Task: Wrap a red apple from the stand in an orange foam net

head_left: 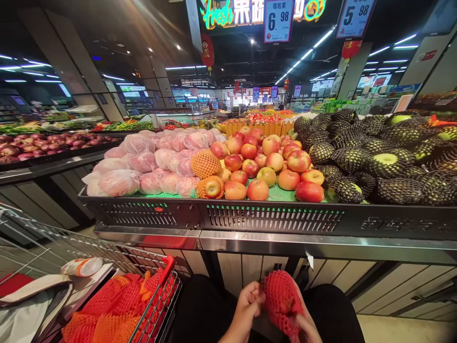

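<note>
My right hand [307, 325] is wrapped round a red foam fruit net [280, 295] from its right side, above my lap. Through an opening in the net's lower front shows a reddish fruit [286, 303], most of it covered by the mesh. Beside the net's left edge is my left hand [248, 301], its fingers curled closed and slightly blurred. Whether a bit of the mesh is between those fingers is hidden. To the left, a shopping cart [157, 290] holds a heap of red and orange foam nets [110, 305].
Ahead stands a black display crate [271, 216] with loose apples [273, 162], two in orange nets. Bagged pink fruit [143, 162] fills its left, melons in black nets [378, 157] its right. A steel ledge [321, 247] runs below. Red onions [39, 144] lie far left.
</note>
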### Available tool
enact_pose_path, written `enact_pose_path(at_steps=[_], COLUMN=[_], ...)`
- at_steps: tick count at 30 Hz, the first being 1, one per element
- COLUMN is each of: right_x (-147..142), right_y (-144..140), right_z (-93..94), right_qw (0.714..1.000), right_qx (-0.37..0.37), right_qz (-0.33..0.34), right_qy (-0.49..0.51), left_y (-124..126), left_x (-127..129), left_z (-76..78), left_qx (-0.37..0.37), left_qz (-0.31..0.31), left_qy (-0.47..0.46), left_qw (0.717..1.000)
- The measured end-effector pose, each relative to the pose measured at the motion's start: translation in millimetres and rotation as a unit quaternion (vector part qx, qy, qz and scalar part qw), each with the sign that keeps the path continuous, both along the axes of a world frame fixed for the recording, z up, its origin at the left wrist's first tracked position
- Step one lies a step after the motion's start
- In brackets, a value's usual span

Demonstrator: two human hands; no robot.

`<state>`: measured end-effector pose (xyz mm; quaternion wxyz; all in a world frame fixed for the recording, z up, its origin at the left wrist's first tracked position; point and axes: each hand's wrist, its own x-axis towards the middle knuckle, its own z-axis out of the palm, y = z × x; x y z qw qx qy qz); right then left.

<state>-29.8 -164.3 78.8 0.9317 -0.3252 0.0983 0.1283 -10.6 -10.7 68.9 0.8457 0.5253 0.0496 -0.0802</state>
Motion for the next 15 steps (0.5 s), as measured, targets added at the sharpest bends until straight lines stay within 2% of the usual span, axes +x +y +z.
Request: enact_pose_path(at_steps=[2,5,9,12,15], right_x=[-2,-3,1,3,2], right_y=[4,6,0,-2,6], right_z=[10.9,20.8,16.2,11.2,8.6], right_qw=[0.999,0.995,0.985,0.983,0.987], right_qx=[-0.028,-0.073,-0.095,-0.089,-0.116], right_qz=[0.016,0.049,0.079,0.114,0.071], right_qy=[-0.019,-0.045,-0.118,-0.112,-0.091], left_y=[-2,-6,-10,-12,-14], left_x=[-2,-6,-9,-8,-6], left_z=[0.8,11.1,24.1,24.4,18.3], left_qx=[-0.04,-0.108,-0.169,-0.186,-0.175], left_qz=[0.056,0.086,0.077,0.097,0.112], left_qy=[-0.007,-0.018,0.034,0.075,0.09], left_qw=[0.998,0.99,0.982,0.975,0.974])
